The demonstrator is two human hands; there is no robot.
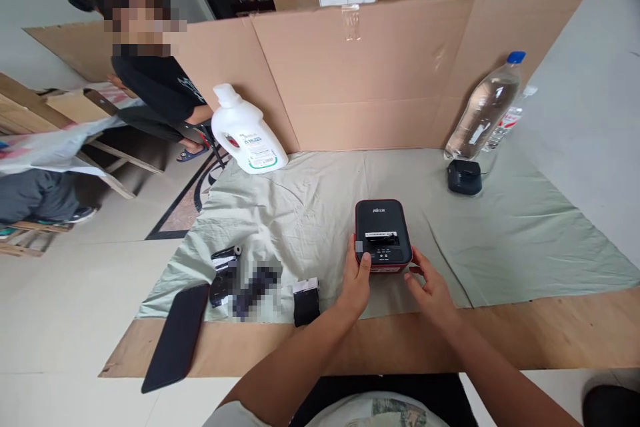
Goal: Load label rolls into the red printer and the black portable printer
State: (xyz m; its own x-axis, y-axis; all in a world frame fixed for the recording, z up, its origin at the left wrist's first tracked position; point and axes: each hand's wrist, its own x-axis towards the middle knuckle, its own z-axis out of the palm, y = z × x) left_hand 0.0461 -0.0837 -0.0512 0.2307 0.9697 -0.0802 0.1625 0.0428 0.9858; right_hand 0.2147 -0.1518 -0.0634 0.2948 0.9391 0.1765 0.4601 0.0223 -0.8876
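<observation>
A small boxy device, probably a photo printer [383, 217], with a black top and red sides, sits on the green cloth in front of me. My left hand [356, 280] grips its left side, thumb over the near top edge. At the near right corner, my right hand [431, 290] has its fingers curled against the side, its thumb apart from the top. A narrow dark piece lies across a white label on the lid. Left of my hands is a small black item with a white end [306, 301], its kind unclear.
A ribbon-like cartridge [227, 257] and a dark phone-like slab [177, 337] lie left. Farther back stand a white jug [247, 130], a large bottle [485, 110] and a black case [464, 177]. A cardboard screen [370, 73] borders the table. A person [155, 87] sits beyond, left.
</observation>
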